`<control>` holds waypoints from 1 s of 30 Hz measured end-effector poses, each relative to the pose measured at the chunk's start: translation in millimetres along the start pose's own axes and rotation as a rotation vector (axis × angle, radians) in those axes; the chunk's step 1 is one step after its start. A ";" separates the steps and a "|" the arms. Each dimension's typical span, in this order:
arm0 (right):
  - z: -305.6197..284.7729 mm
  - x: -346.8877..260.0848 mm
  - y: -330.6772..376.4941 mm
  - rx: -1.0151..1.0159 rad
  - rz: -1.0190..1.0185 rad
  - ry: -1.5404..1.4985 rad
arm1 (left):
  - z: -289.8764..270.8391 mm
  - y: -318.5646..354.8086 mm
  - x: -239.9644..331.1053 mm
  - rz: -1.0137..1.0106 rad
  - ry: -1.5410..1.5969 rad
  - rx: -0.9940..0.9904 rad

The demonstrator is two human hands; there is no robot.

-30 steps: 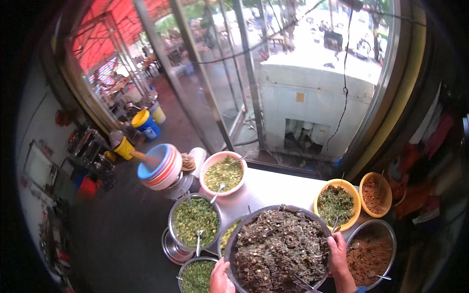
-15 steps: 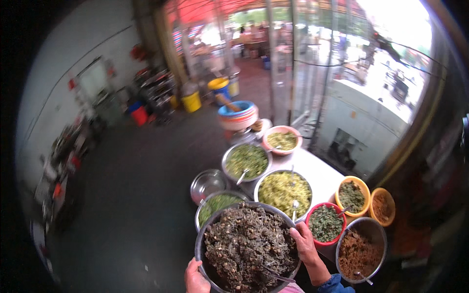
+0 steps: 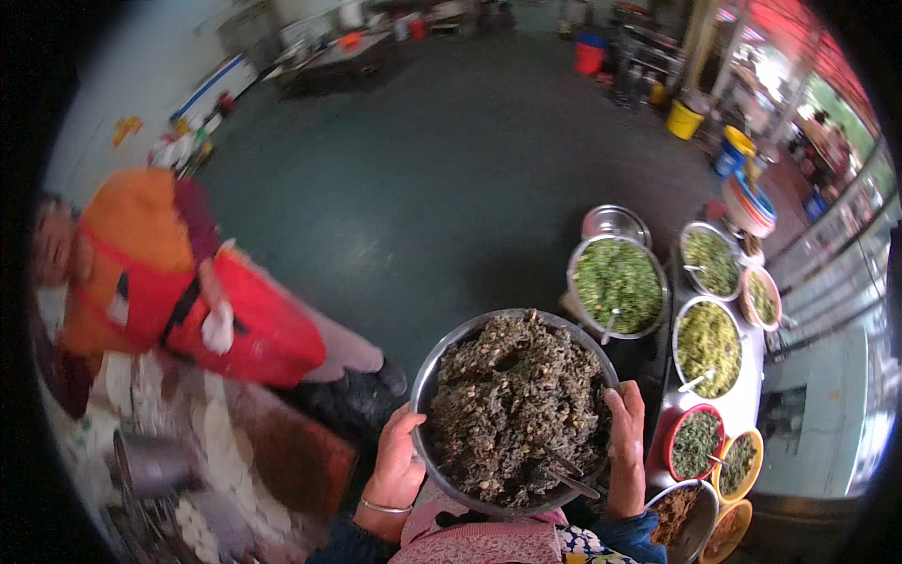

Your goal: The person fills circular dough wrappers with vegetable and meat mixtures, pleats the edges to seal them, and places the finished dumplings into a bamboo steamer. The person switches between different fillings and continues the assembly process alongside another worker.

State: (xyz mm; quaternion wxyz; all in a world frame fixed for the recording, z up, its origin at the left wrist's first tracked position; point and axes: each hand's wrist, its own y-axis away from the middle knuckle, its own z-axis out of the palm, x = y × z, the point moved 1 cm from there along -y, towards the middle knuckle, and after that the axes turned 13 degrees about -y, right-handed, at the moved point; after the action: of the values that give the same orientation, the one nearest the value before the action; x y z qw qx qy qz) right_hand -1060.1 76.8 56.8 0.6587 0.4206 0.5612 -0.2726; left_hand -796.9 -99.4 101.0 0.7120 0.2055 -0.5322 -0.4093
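Head view shows a round steel basin (image 3: 442, 376) heaped with dark, crumbly chopped greens, carried level and mouth-up against the person's chest, with no long axis; the left hand (image 3: 399, 461) grips its left rim, the right hand (image 3: 625, 442) its right rim, both curled closed on the metal. Two utensil handles (image 3: 568, 475) angle toward its lower right. Bare dark floor (image 3: 451, 188) opens ahead; bowls of green vegetables (image 3: 618, 282) crowd a white table (image 3: 747, 414) just right, and a person in a red apron (image 3: 235, 320) stands left.

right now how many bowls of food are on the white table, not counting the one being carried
8: large greens bowl, three by the far edge, four near the right hand. More may be hidden.
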 end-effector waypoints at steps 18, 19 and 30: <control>336.8 117.2 188.3 -0.606 -0.001 0.225 | -403.1 102.4 -27.3 0.419 0.165 0.430; 352.4 132.9 191.8 -0.621 0.000 0.182 | -411.9 107.2 -24.7 0.460 0.171 0.466; 403.6 154.3 193.0 -0.833 0.133 0.171 | -446.7 138.2 -12.9 0.751 -0.585 0.535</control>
State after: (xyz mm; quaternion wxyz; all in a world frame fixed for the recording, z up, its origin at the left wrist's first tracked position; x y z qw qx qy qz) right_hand -659.6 -156.8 -38.2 0.7393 0.1750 0.6478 0.0561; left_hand -334.1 -72.8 38.1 0.5542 0.0526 -0.8305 -0.0172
